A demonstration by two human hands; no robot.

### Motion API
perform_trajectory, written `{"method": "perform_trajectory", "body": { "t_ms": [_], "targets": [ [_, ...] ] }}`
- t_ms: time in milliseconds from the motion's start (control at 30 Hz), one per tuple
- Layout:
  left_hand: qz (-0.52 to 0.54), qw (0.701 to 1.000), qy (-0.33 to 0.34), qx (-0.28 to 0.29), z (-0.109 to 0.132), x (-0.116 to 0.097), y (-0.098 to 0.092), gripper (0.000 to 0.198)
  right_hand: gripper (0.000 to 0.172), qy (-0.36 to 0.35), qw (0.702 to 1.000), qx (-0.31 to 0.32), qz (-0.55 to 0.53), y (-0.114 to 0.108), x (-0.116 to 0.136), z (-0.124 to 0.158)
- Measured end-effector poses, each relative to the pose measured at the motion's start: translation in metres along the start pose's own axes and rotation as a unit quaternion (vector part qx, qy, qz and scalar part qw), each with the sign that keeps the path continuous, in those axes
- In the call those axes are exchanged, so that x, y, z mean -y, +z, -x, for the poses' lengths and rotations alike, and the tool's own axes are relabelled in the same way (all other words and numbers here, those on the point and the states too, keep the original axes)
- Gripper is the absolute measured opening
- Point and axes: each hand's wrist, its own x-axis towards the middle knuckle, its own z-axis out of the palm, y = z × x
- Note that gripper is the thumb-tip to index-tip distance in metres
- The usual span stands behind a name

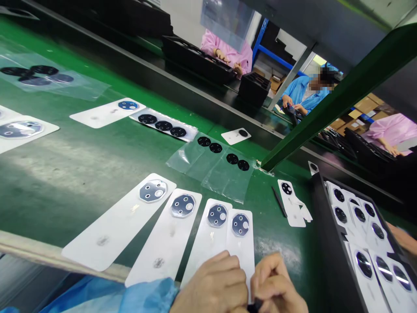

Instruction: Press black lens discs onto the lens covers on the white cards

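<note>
Several white phone back covers with octagonal camera rings lie fanned on the green belt. The rightmost cover (241,243) reaches down between my hands. My left hand (213,287), in a blue sleeve, is closed with its fingers curled over the cover's lower end. My right hand (276,284) is closed in a pinch beside it, with a small dark thing (256,305) at its fingertips that I cannot name. The neighbouring cover (211,234) lies just left, partly under my left hand.
A black tray (325,234) of white covers stands at right. Clear film strips with black discs (224,167) lie beyond, a black pen-like tool (279,202) beside a small cover piece. A green post (325,108) crosses above. Other people work across the line.
</note>
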Motion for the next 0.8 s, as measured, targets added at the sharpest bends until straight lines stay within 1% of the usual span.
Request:
{"method": "perform_trajectory", "body": {
  "t_ms": [67, 133, 200, 267, 467, 533, 567, 667, 733, 800],
  "targets": [
    [-0.106, 0.993, 0.047, 0.016, -0.002, 0.012, 0.001, 0.033, 0.01, 0.039, 0.999, 0.009, 0.014, -0.018, -0.004, -0.015],
    [-0.234, 0.97, 0.068, 0.026, -0.002, 0.024, 0.003, 0.021, 0.005, 0.103, 0.992, 0.015, 0.069, -0.033, -0.009, -0.031],
    [-0.323, 0.943, 0.073, 0.034, 0.0, 0.033, 0.006, 0.024, 0.005, 0.16, 0.98, 0.021, 0.117, -0.04, -0.015, -0.044],
    [-0.358, 0.929, 0.081, 0.038, 0.001, 0.038, 0.01, 0.026, 0.007, 0.19, 0.971, 0.033, 0.141, -0.041, -0.021, -0.052],
    [-0.374, 0.922, 0.083, 0.052, -0.002, 0.037, 0.011, 0.03, 0.011, 0.219, 0.963, 0.081, 0.135, -0.033, -0.037, -0.055],
    [-0.382, 0.918, 0.088, 0.058, -0.004, 0.037, 0.011, 0.031, 0.011, 0.206, 0.963, 0.088, 0.147, -0.033, -0.038, -0.056],
    [-0.386, 0.916, 0.092, 0.063, -0.005, 0.037, 0.01, 0.031, 0.011, 0.189, 0.964, 0.095, 0.163, -0.032, -0.037, -0.057],
    [-0.397, 0.908, 0.108, 0.078, -0.005, 0.038, 0.011, 0.029, 0.012, 0.095, 0.962, 0.114, 0.231, -0.03, -0.034, -0.061],
    [-0.408, 0.901, 0.118, 0.092, -0.005, 0.039, 0.011, 0.028, 0.014, 0.027, 0.949, 0.121, 0.291, -0.027, -0.032, -0.064],
    [-0.417, 0.894, 0.128, 0.1, -0.005, 0.039, 0.011, 0.026, 0.017, -0.025, 0.929, 0.127, 0.347, -0.024, -0.029, -0.065]
  ]
}}
